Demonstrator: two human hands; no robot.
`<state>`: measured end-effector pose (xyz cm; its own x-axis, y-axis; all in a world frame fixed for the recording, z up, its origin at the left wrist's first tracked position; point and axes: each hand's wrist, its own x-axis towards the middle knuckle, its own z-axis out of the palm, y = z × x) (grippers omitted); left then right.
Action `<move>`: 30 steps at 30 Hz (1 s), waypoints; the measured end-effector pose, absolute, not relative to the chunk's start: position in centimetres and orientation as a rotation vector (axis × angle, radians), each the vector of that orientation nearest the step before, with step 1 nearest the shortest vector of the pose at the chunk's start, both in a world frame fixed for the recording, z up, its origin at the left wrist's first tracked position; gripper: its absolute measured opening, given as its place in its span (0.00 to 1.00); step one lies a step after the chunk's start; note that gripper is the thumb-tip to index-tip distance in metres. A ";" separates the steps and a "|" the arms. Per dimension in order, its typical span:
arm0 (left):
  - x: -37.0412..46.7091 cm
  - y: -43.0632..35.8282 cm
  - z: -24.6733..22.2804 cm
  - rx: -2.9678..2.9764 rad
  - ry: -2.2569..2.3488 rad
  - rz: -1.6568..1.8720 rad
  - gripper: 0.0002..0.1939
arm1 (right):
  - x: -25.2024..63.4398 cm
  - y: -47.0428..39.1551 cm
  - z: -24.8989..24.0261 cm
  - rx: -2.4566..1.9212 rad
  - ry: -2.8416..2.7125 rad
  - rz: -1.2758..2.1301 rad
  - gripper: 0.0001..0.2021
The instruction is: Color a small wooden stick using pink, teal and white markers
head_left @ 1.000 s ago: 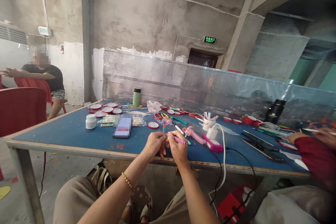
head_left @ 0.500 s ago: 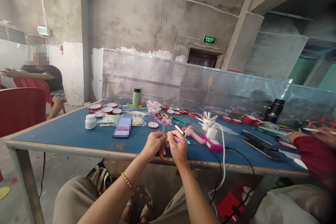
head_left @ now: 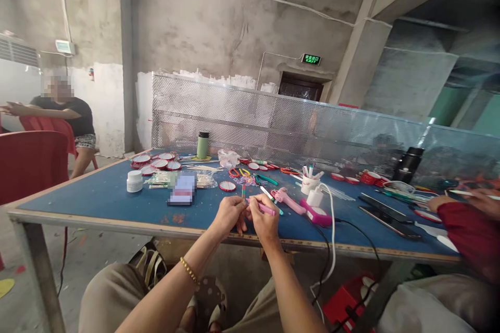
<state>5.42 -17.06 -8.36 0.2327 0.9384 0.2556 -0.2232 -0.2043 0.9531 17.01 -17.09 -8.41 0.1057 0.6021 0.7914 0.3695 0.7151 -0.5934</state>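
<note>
Close together at the table's front edge are my two hands. My left hand (head_left: 230, 213) is closed on a thin stick with red and green bands (head_left: 244, 191), whose top end stands up above the fingers; its lower part is hidden. In my right hand (head_left: 266, 223) is a pink marker pen (head_left: 266, 208), tilted with its tip toward the stick. Whether the tip touches it I cannot tell. Just beyond the right hand lies a white-and-green marker (head_left: 267, 193). A small red-rimmed round drum (head_left: 227, 186) rests behind the left hand.
On the blue table (head_left: 117, 203) are a white jar (head_left: 135, 181), a phone (head_left: 183, 189) and a green bottle (head_left: 202, 145). To the right stand a cup of markers (head_left: 310, 183) and a pink handheld device (head_left: 291, 201) beside white and black cables. A co-worker's red sleeve (head_left: 466, 234) is at far right.
</note>
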 end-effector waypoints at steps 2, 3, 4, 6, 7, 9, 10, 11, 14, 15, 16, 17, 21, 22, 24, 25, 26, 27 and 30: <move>5.4 -17.0 -8.4 1.339 0.757 1.261 0.17 | 17.0 -17.1 -8.4 -0.829 -1.520 0.199 0.11; 5.4 -17.0 -8.4 1.340 0.757 1.259 0.16 | 17.0 -17.1 -8.4 -0.830 -1.528 0.195 0.11; 5.4 -17.0 -8.5 1.343 0.753 1.257 0.16 | 17.0 -17.1 -8.4 -0.834 -1.530 0.189 0.11; 5.4 -16.9 -8.6 1.344 0.733 1.253 0.15 | 17.0 -17.2 -8.3 -0.846 -1.492 0.183 0.12; 5.4 -16.9 -8.6 1.342 0.720 1.251 0.15 | 16.9 -17.3 -8.3 -0.850 -1.453 0.191 0.12; 5.4 -16.9 -8.7 1.335 0.697 1.249 0.14 | 16.8 -17.5 -8.2 -0.844 -1.369 0.229 0.13; 5.4 -16.9 -8.7 1.333 0.690 1.249 0.14 | 16.8 -17.5 -8.1 -0.836 -1.337 0.257 0.14; 5.3 -16.9 -8.7 1.331 0.686 1.248 0.15 | 16.8 -17.6 -8.0 -0.827 -1.314 0.284 0.14; 5.2 -17.0 -8.6 1.326 0.686 1.239 0.15 | 17.0 -17.6 -7.8 -0.811 -1.270 0.340 0.14; 5.2 -17.0 -8.5 1.322 0.687 1.235 0.15 | 17.2 -17.6 -7.7 -0.807 -1.259 0.361 0.14; 5.2 -17.1 -8.5 1.319 0.686 1.230 0.15 | 17.5 -17.5 -7.7 -0.801 -1.255 0.385 0.13; 5.1 -17.1 -8.5 1.317 0.683 1.226 0.16 | 17.7 -17.5 -7.7 -0.793 -1.257 0.408 0.13; 5.0 -17.1 -8.6 1.303 0.658 1.227 0.17 | 18.8 -17.3 -8.2 -0.762 -1.296 0.482 0.13; 5.0 -17.1 -8.6 1.298 0.657 1.230 0.17 | 18.9 -17.4 -8.3 -0.759 -1.306 0.489 0.13; 4.9 -17.1 -8.6 1.294 0.657 1.230 0.18 | 19.0 -17.5 -8.6 -0.753 -1.343 0.486 0.12; 4.9 -17.1 -8.5 1.298 0.657 1.225 0.18 | 19.0 -17.6 -8.6 -0.752 -1.372 0.471 0.12; 4.9 -17.1 -8.5 1.304 0.656 1.218 0.19 | 18.9 -17.7 -8.7 -0.753 -1.403 0.448 0.11; 4.9 -17.1 -8.4 1.310 0.656 1.210 0.19 | 18.8 -17.9 -8.7 -0.754 -1.432 0.420 0.10; 4.8 -17.2 -8.4 1.324 0.665 1.194 0.20 | 18.4 -18.2 -8.8 -0.744 -1.471 0.341 0.09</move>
<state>4.84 -17.17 -8.36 0.3163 0.9155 0.2484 -0.2708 -0.1638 0.9486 18.45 -18.18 -8.76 0.1048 0.6310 0.7687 0.2282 0.7370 -0.6362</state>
